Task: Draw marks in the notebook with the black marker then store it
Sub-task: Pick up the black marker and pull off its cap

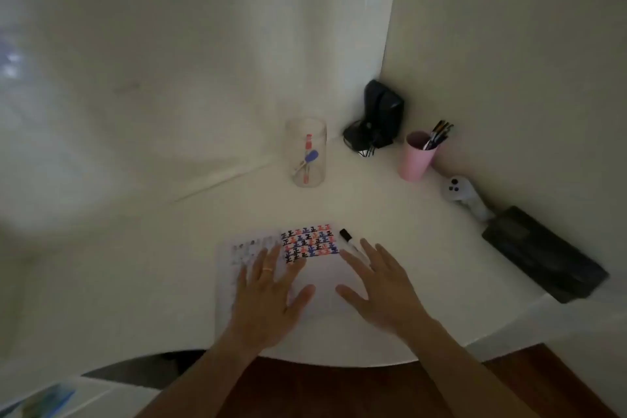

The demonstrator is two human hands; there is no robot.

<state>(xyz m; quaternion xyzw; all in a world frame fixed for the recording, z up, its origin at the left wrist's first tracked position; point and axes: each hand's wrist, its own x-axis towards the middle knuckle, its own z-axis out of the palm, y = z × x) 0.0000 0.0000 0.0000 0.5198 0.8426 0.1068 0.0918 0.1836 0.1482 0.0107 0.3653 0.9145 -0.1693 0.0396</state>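
Both grips are spread wide and hold nothing: the left hand [268,295] lies flat on the open notebook [305,268] at lower centre, the right hand [380,288] hovers with fingertips over the black marker [349,239], which lies on the table [424,231] just right of the page. To start well, I judge the right hand should pinch the marker's barrel while the left pins the page.

Bare desk [390,200] btwn notebook [305,268] and back row: glass jar [306,153], pink cup [416,156], black gadget [375,119]. Left side open; controller [463,195], dark case [543,253] crowd right wall.
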